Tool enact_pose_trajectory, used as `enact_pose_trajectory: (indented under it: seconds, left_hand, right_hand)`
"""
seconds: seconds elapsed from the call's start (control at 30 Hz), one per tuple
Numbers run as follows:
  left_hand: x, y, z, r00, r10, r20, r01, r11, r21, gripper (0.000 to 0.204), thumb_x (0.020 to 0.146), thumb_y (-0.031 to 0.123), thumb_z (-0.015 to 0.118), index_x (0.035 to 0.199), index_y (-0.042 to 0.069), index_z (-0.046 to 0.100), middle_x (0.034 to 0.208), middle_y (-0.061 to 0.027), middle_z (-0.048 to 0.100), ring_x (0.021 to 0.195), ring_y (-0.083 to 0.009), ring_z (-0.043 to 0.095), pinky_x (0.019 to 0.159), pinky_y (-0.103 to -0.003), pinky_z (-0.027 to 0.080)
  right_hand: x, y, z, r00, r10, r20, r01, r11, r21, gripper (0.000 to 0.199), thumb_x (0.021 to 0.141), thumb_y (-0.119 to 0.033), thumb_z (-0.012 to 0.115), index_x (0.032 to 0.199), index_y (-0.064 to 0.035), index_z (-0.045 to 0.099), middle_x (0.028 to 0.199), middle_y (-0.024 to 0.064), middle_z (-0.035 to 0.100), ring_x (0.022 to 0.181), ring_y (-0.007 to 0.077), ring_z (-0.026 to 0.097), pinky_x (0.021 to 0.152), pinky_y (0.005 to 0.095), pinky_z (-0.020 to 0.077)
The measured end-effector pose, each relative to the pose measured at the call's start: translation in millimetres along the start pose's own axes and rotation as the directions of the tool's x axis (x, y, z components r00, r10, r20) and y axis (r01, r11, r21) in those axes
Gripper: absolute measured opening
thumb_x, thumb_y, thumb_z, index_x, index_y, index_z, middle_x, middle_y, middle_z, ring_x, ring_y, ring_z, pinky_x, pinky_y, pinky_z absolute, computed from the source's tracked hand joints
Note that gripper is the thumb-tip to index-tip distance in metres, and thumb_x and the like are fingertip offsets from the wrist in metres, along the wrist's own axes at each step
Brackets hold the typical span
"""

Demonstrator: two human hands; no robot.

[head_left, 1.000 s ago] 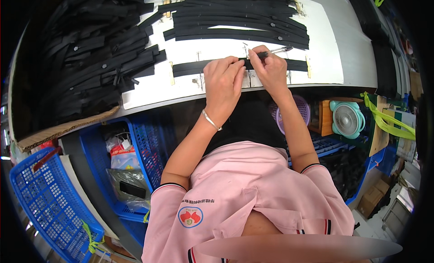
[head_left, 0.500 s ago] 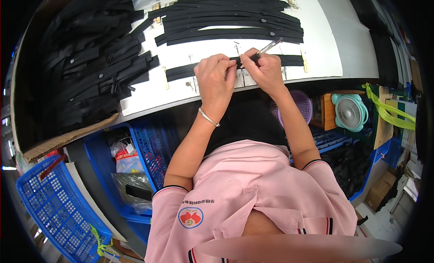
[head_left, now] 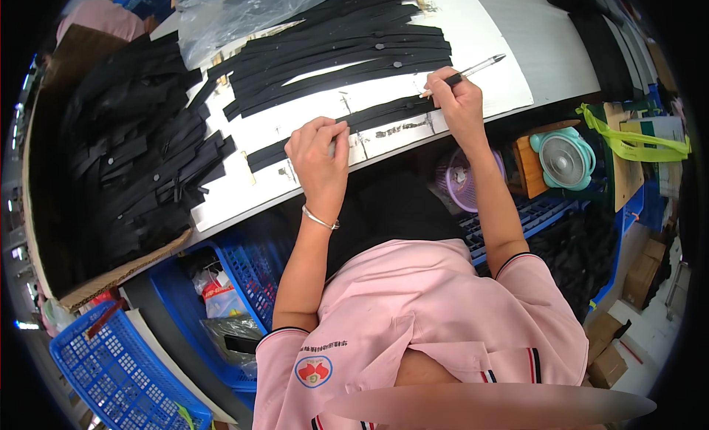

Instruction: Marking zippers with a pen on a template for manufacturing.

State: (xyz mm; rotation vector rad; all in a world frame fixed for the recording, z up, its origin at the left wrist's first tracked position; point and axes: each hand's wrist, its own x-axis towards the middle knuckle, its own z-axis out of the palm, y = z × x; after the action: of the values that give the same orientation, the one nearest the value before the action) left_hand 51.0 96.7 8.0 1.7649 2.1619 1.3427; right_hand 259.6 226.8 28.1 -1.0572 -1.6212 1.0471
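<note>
A black fabric strip [head_left: 380,116] lies along the near edge of a white marked board [head_left: 509,90]. My left hand [head_left: 319,158] rests on it with curled fingers, thumb and fingertips closed at the strip. In my right hand [head_left: 459,108] is a clear-barrelled pen [head_left: 480,66] with a black grip. Its tip points left, close above the strip's right part. A small dark round piece [head_left: 410,105] sits on the strip between my hands. Beyond it, many black strips [head_left: 332,57] lie in rows, with a few small grey round pieces on them.
A cardboard box [head_left: 125,271] full of tangled black strips stands at left. Clear plastic film [head_left: 236,20] covers the far side. Blue baskets [head_left: 122,363] stand below the table at left. A purple basket [head_left: 461,182] and a turquoise fan [head_left: 565,158] are below at right.
My hands have moved apart: the left one leftward along the strip, the right one with the pen rightward. The view has turned and shifted a little.
</note>
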Motion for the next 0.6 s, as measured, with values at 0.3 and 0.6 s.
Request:
enact_pose_trajectory:
  seconds: [0.3,0.6]
  left_hand:
    - [17.9,36.8,35.8,0.993,0.108,0.043,-0.103,0.989,-0.102,0.013,0.084,0.009,0.079,0.098,0.008,0.078,0.104,-0.0042,0.073,0.100,-0.0246,0.064,0.093,-0.037,0.043]
    - [26.7,55.7,74.0,0.977,0.186,0.100,-0.172,0.977,-0.128,0.014,0.082,0.011,0.080,0.095,0.008,0.079,0.101,-0.0022,0.072,0.099,-0.0239,0.062,0.091,-0.038,0.042]
  right_hand:
    - [0.4,21.6,-5.4,1.000,0.012,0.005,-0.011,0.995,-0.094,0.017,0.100,-0.012,0.065,0.089,0.0002,0.069,0.070,0.0003,0.063,0.062,0.0042,0.050,0.056,0.0240,0.0410]
    - [0.2,25.2,-3.4,0.990,-0.143,0.005,0.140,0.966,-0.215,0.017,0.096,-0.013,0.069,0.086,0.0011,0.068,0.069,0.0038,0.064,0.050,0.0122,0.049,0.048,0.0297,0.0397]
